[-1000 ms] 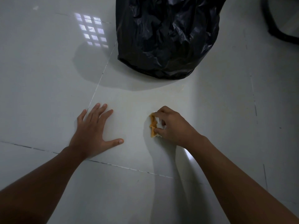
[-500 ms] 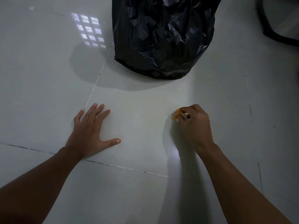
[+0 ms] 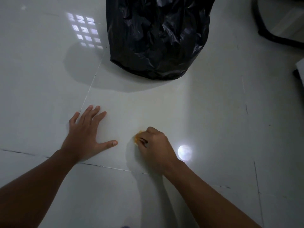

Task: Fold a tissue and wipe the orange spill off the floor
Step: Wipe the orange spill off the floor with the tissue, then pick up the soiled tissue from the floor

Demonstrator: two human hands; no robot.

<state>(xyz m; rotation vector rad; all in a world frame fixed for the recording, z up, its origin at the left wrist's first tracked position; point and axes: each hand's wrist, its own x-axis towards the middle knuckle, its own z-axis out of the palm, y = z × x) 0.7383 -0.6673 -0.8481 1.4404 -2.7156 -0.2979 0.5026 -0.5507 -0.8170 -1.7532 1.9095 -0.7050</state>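
Note:
My right hand (image 3: 154, 145) is curled around a small wad of tissue (image 3: 137, 137) stained orange and presses it against the white tiled floor (image 3: 213, 120). Only an orange edge of the tissue peeks out at the hand's left side; the hand covers everything else. My left hand (image 3: 87, 135) lies flat on the floor to the left, fingers spread, holding nothing. A faint yellowish smear shows on the tile above the two hands; no distinct orange puddle is visible.
A full black bin bag (image 3: 158, 35) stands on the floor straight ahead. A black chair base (image 3: 269, 32) is at the top right, and a dark object edge (image 3: 299, 74) at the right border. A bright light reflection (image 3: 185, 152) sits right of my wrist.
My right hand swept the tissue to the right and then back left and nearer to me. My left hand stayed planted on the floor.

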